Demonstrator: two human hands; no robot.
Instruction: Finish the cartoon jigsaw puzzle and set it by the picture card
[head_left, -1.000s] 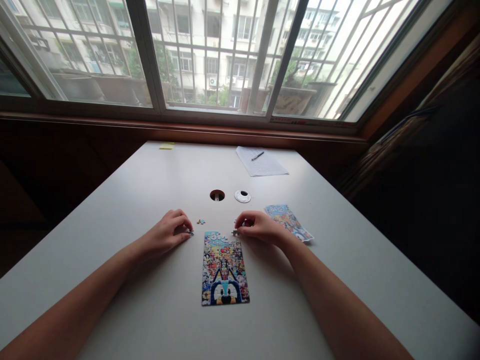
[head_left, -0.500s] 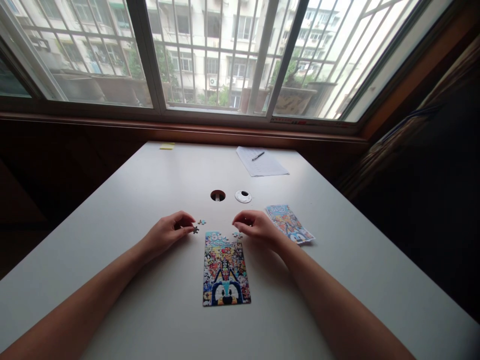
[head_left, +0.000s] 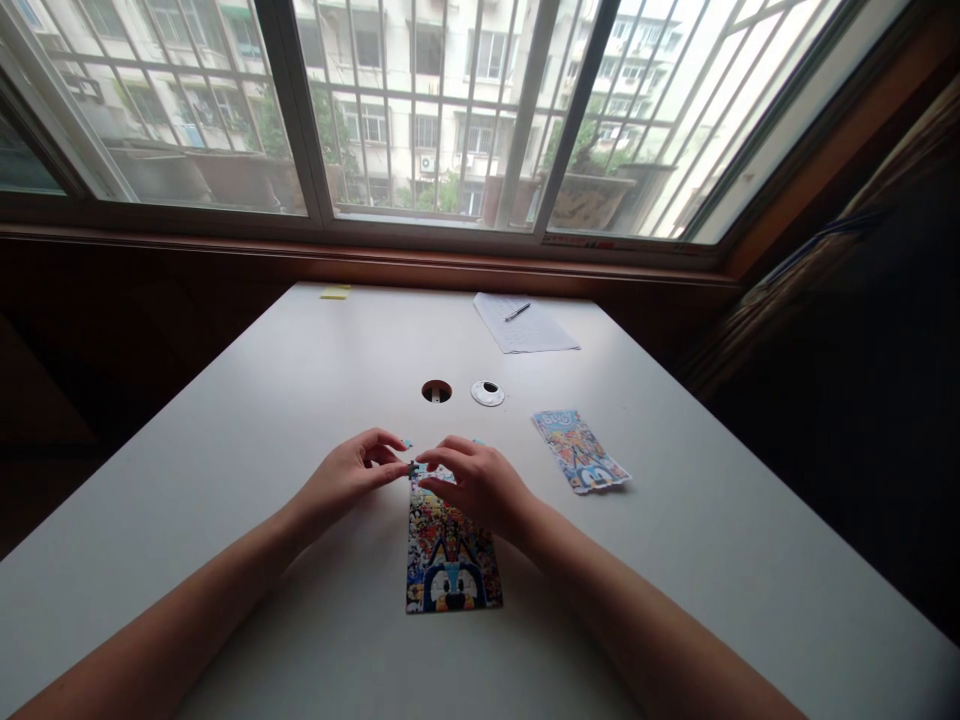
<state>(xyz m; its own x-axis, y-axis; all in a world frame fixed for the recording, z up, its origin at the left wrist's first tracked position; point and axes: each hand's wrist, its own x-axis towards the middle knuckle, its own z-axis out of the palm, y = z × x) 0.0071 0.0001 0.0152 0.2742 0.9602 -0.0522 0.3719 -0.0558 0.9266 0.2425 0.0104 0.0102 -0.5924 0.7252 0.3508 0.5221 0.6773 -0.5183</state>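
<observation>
A jigsaw puzzle point(head_left: 454, 560) with a blue cartoon dog's head at its near end lies flat on the white table. My left hand point(head_left: 356, 468) pinches a small puzzle piece point(head_left: 413, 468) at the puzzle's upper left corner. Over the puzzle's top part reaches my right hand point(head_left: 476, 480), its thumb and fingers apart beside that piece, with nothing seen between them. The right hand covers much of the top rows. A loose piece point(head_left: 406, 443) shows just beyond the left fingertips, and another loose piece point(head_left: 478, 441) is partly hidden behind the right hand.
A printed picture sheet point(head_left: 581, 450) matching the puzzle lies to the right. Farther back are a round cable hole point(head_left: 436, 391), its white cover point(head_left: 487, 393), papers point(head_left: 525, 330) with a pen point(head_left: 517, 312), and a yellow sticky note point(head_left: 335, 292). A barred window stands behind the table.
My left hand has carried the puzzle piece right to the puzzle's upper left corner. My right hand has moved left over the puzzle's top, and its fingers have spread.
</observation>
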